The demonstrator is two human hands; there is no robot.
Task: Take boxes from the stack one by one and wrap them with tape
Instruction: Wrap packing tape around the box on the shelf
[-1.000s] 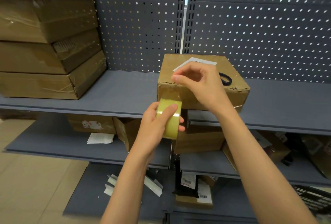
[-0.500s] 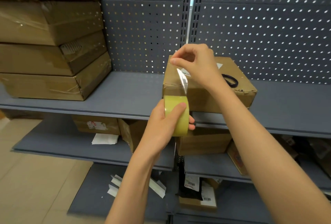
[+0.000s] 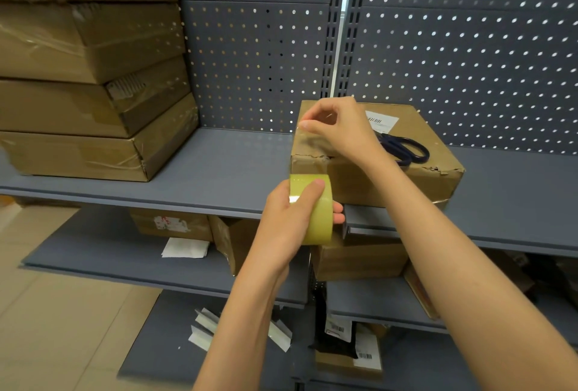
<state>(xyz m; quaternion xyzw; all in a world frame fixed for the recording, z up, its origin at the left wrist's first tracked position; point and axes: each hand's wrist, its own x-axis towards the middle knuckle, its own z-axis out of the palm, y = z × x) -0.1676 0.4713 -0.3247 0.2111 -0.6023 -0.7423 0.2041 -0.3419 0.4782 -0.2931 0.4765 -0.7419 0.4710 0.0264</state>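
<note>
The stack of taped cartons [image 3: 87,93] sits at the left end of the upper shelf [image 3: 219,168], well apart from the work area. The left hand [image 3: 291,221] is clamped around the tape roll [image 3: 312,207], just in front of the open box [image 3: 375,165] standing on the shelf. Compared with half a second ago, the right hand [image 3: 341,131] has carried the pinched tape end further over the box top, so a longer clear strip now spans from roll to fingertips; judged, tape application to the near-left corner is beginning. The scissors [image 3: 406,149] lie on the box top. The strip itself is nearly invisible. The right forearm hides part of the torn flap edge.
</note>
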